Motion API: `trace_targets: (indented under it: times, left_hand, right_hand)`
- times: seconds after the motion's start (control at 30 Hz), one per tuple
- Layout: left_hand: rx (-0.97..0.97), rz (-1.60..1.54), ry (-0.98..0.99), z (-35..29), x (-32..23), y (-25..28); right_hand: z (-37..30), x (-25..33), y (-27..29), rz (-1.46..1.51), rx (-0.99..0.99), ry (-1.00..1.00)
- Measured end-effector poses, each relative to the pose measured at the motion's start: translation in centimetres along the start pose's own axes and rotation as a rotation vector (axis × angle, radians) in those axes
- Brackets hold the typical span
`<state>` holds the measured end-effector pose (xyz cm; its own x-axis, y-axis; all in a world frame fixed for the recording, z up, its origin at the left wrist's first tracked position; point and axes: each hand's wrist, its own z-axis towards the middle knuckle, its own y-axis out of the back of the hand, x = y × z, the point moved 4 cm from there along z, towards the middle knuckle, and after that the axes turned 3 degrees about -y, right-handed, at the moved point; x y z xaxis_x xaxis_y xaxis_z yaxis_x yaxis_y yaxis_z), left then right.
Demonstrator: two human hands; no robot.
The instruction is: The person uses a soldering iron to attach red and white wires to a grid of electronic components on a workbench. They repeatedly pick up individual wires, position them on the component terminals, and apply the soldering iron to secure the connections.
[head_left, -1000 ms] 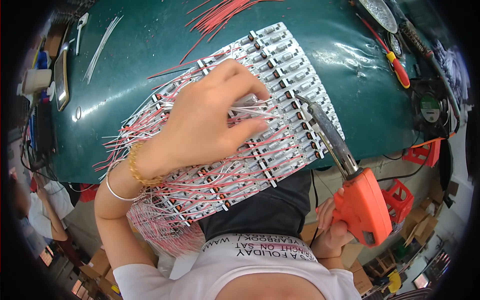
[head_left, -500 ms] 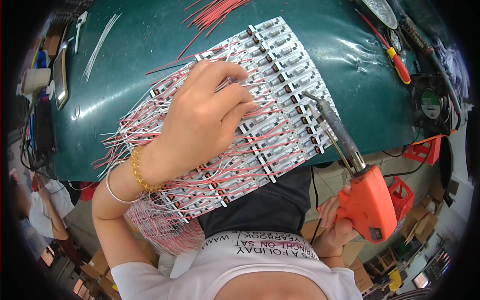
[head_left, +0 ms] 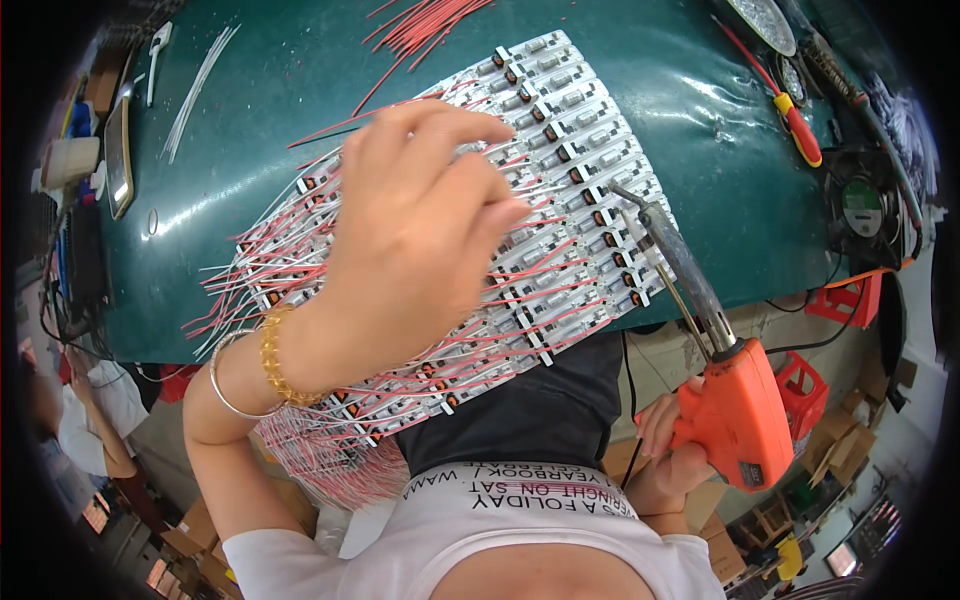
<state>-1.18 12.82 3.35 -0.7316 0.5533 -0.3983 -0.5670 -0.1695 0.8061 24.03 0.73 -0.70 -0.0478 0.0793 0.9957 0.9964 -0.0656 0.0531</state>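
Observation:
My left hand (head_left: 415, 220) hovers over a sheet of small white circuit boards (head_left: 585, 120), fingers bent and thumb and forefinger close together. What they pinch, if anything, is hidden. Red and white wires (head_left: 290, 230) fan out beneath that hand and across the left part of the boards. At lower right my right hand (head_left: 665, 445) is wrapped around the grip of an orange soldering gun (head_left: 745, 415). Its bent tip (head_left: 625, 192) is over the right-hand rows of boards, with a thin metal feed tube alongside the barrel.
The board sheet overhangs the near edge of the green table (head_left: 270, 90), above my lap. Loose red wires (head_left: 430, 28) and white wires (head_left: 200, 95) lie farther back. A screwdriver (head_left: 795, 130) and a small fan (head_left: 860, 205) are at right. Another person (head_left: 100, 410) sits at far left.
My left hand has risen slightly and shifted right, its upper fingers stretching out more. The soldering gun has barely moved, dropping a little lower.

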Motion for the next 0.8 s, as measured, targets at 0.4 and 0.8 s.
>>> trace_targets:
  times: [0.4, 0.8]
  left_hand:
    - [0.032, 0.067, 0.029, 0.2, -1.1, -2.3]
    - [0.028, 0.151, 0.009, 0.0, -1.6, -2.8]
  right_hand:
    - [-3.1, -3.7, 3.7, 0.128, 0.14, -0.317]
    - [-2.0, -2.1, 2.5, -0.39, 0.108, -0.08]
